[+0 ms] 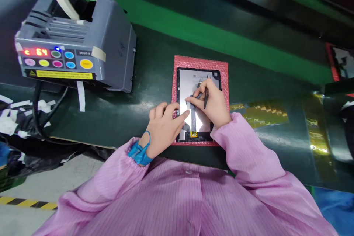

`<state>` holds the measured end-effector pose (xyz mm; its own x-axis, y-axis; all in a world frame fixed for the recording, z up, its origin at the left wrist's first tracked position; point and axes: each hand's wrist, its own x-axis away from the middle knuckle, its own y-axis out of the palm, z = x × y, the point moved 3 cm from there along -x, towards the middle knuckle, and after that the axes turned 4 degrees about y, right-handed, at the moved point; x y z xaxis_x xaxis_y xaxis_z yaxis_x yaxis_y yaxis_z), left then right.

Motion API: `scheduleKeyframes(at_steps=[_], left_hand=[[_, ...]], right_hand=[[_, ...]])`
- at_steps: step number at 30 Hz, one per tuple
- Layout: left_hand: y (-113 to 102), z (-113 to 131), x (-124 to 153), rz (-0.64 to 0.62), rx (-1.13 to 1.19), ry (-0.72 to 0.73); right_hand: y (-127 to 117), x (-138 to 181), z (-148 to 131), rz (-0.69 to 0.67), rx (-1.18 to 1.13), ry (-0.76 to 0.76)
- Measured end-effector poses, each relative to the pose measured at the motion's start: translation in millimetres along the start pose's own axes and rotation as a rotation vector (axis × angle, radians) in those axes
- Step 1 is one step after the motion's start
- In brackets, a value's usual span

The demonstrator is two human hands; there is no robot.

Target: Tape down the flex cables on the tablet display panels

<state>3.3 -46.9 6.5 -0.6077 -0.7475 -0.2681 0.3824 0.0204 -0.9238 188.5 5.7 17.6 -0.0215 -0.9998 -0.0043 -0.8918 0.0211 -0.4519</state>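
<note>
A tablet panel with a black frame and a silvery back lies on a pink bubble-wrap pad on the dark green belt. A dark flex strip with a yellow tab runs down its middle. My left hand rests at the panel's left edge, fingers curled, fingertips pressing near the strip. My right hand is closed around black tweezers, and its index finger touches the top of the strip. A blue wrist strap sits on my left wrist.
A grey tape dispenser machine with a red display and coloured buttons stands at the left, a white tape piece hanging from it. White tape scraps litter the far left. Another pink-padded panel lies at the right edge.
</note>
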Motion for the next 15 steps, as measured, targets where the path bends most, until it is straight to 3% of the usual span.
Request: scheduleKeyframes(at_steps=[4,7,10,13,15], left_hand=[[-5.0,2.1,2.0,-0.009,-0.017,0.051],[-5.2,9.6,8.4,-0.081,0.002,0.249],[0.4,13.0,13.7,-0.192,0.037,0.362],[7.1,5.2,4.5,-0.228,0.032,0.327],[12.3,-5.5,-14.7,-0.233,0.031,0.309]], right_hand=[[-17.6,-15.3,4.6,0.206,0.133,-0.007],[-52.3,-10.4,19.9,0.333,0.205,-0.002],[-99.2,15.8,49.3,0.372,0.338,-0.012],[-145.7,59.2,88.4,0.376,0.583,0.064],[-171.8,91.2,112.6,0.460,0.651,0.147]])
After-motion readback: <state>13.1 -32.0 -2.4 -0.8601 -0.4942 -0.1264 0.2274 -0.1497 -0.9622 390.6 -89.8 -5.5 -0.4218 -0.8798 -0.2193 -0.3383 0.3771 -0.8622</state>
